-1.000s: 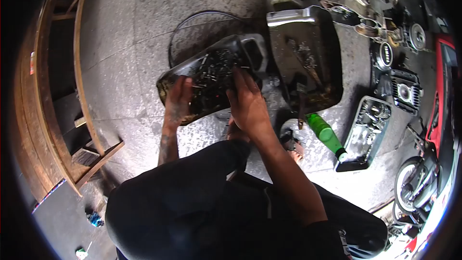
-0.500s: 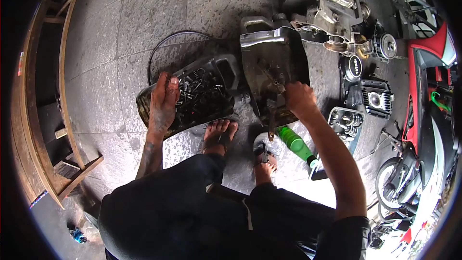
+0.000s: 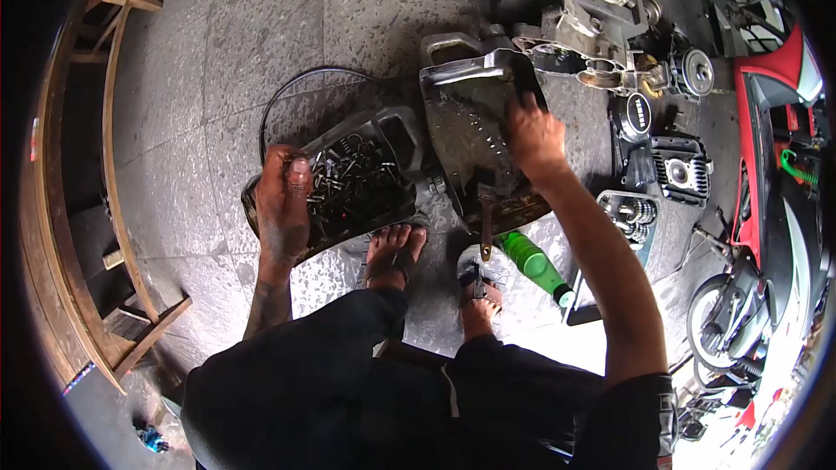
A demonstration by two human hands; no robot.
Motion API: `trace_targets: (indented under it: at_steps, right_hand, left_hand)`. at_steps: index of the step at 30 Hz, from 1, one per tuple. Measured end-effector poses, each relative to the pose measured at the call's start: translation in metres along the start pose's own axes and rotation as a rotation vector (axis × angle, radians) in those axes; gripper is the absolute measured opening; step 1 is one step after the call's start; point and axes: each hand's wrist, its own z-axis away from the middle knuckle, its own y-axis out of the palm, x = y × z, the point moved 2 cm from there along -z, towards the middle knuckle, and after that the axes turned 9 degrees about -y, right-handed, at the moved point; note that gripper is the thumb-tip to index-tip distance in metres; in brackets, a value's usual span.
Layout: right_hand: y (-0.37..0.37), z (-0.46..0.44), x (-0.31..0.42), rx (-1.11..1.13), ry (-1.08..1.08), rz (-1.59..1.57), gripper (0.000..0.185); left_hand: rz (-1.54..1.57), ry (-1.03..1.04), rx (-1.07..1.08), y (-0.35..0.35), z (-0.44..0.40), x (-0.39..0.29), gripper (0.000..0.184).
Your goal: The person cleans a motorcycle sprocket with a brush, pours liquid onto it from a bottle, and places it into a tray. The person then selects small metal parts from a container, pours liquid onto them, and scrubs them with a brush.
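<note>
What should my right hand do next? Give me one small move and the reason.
Perhaps ease the right hand toward the shiny specks in the right-hand container: they lie just beside it, while the left hand is at the parts tray's left edge.

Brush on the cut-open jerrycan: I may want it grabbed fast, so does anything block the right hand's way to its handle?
Nothing visible does. Between the right hand and the brush shows only the jerrycan's inside; the green bottle lies outside its edge.

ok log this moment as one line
left hand at edge of parts-filled can; right hand at second can; brush across its near rim; green bottle beside it
</note>
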Motion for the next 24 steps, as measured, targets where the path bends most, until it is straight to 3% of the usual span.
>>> trace_targets:
  at_steps: [3, 5, 6, 8, 10, 12, 17, 19, 23, 24]
  right_hand:
    - [-0.015, -0.016, -0.008, -0.105, -0.01, 0.079, 0.026]
    - [-0.016, -0.019, -0.014, -0.444, -0.112, 0.138, 0.029]
    - [-0.022, -0.011, -0.009, -0.408, -0.107, -0.002, 0.03]
    - [-0.018, 0.012, 0.003, 0.237, -0.094, -0.065, 0.034]
    - [-0.006, 0.051, 0.014, 0.3, -0.381, -0.123, 0.04]
    - [0.009, 0.072, 0.015, 0.443, -0.472, -0.139, 0.044]
    - [0.034, 0.079, 0.013, 0.472, -0.532, -0.157, 0.051]
    - [0.038, 0.076, 0.015, 0.412, -0.675, -0.134, 0.051]
    - [0.028, 0.07, 0.005, 0.37, -0.626, -0.262, 0.044]
    - [0.029, 0.068, -0.002, 0.097, -0.508, -0.32, 0.041]
  left_hand:
    - [0.021, 0.063, 0.118, 0.02, -0.004, -0.011, 0.021]
    - [-0.05, 0.105, 0.167, 0.039, -0.008, -0.026, 0.023]
    - [-0.038, 0.071, 0.24, 0.053, -0.012, -0.024, 0.024]
    - [-0.022, 0.037, 0.308, 0.08, -0.021, -0.013, 0.024]
    - [-0.129, 0.154, 0.367, 0.107, -0.027, -0.003, 0.022]
    - [-0.148, 0.134, 0.392, 0.127, -0.028, -0.004, 0.023]
    - [-0.252, 0.192, 0.33, 0.162, -0.025, 0.007, 0.029]
    - [-0.355, 0.199, 0.323, 0.161, -0.024, 0.0, 0.029]
    - [-0.442, 0.233, 0.267, 0.158, -0.022, -0.003, 0.03]
    - [-0.462, 0.242, 0.269, 0.157, -0.021, -0.003, 0.029]
